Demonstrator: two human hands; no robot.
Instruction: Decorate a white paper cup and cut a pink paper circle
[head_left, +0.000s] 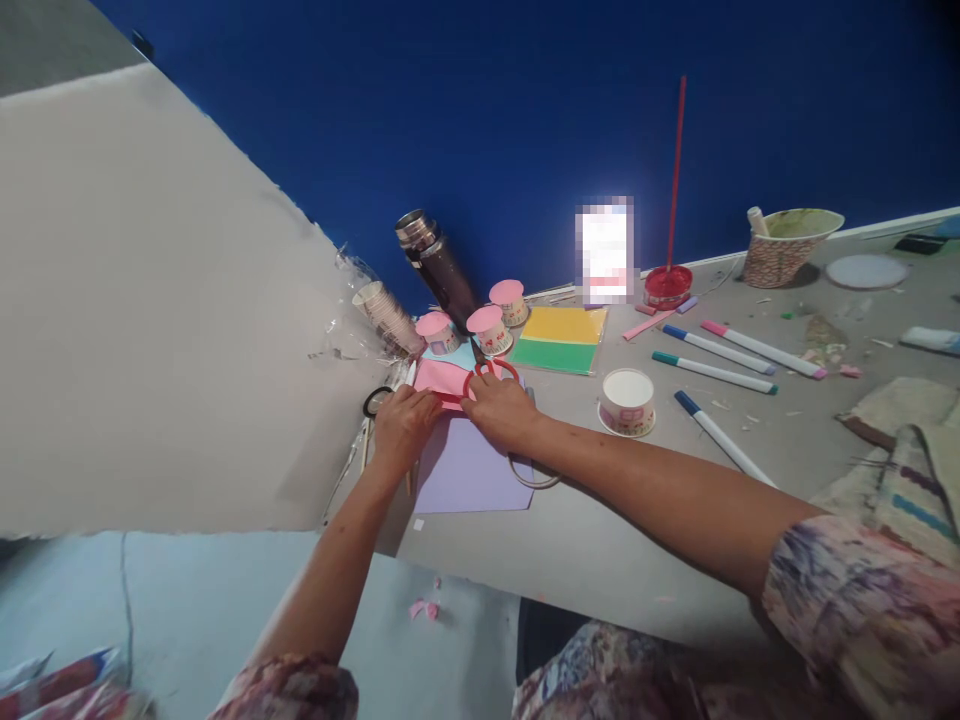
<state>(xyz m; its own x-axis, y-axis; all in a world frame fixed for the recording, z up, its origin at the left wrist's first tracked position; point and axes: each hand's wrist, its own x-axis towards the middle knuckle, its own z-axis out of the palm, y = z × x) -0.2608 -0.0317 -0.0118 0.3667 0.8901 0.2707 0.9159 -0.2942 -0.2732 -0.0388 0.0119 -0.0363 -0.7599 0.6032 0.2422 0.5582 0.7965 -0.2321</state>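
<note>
My left hand (403,425) and my right hand (502,410) rest side by side at the table's left edge. Both have bent fingers pressed onto a pink paper sheet (442,380). That sheet lies over a lilac sheet (469,475). The red handles of a pair of scissors (491,369) stick out just beyond my right fingertips, with the loops empty. Black-handled scissors (373,402) lie left of my left hand.
Behind the sheets stand pink-lidded paper cups (487,330), a dark flask (439,265), a sleeve of stacked cups (386,315) and a yellow-green paper pack (562,340). To the right are a white-lidded cup (627,402), several markers (716,372), a red-based stick (669,285) and a bowl (787,245).
</note>
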